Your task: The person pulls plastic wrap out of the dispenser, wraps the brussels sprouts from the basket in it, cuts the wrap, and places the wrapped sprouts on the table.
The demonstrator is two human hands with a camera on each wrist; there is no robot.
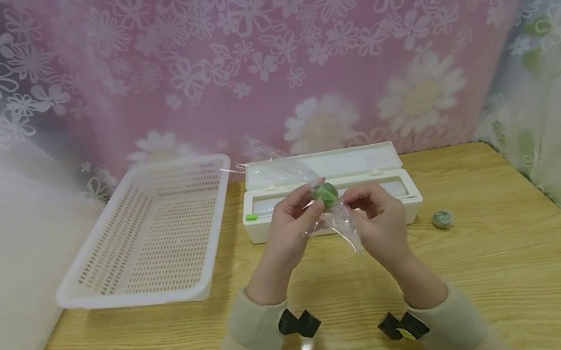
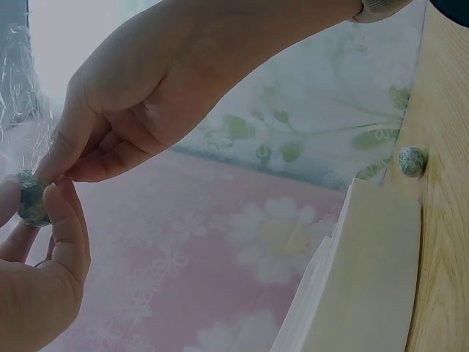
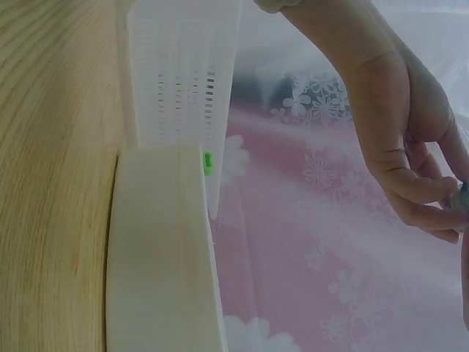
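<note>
A small green Brussels sprout (image 1: 326, 194) is held up over the front of a white cling film box (image 1: 262, 231). My left hand (image 1: 291, 226) pinches it between thumb and fingers. Clear cling film (image 1: 346, 227) hangs below the sprout, and more film spreads up behind it. My right hand (image 1: 380, 220) pinches the film at the sprout's right side with thumb and curled fingers. In the left wrist view, both hands meet at the sprout (image 2: 34, 202). A second round green sprout (image 1: 442, 219), seemingly film-wrapped, lies on the table right of the box.
The box's lid (image 1: 323, 165) stands raised at the back, and a green slider (image 1: 251, 217) sits at its left end. A white perforated basket (image 1: 205, 256) stands to the left on the wooden table (image 1: 517, 259). Flowered curtains (image 1: 259, 48) hang behind and at both sides.
</note>
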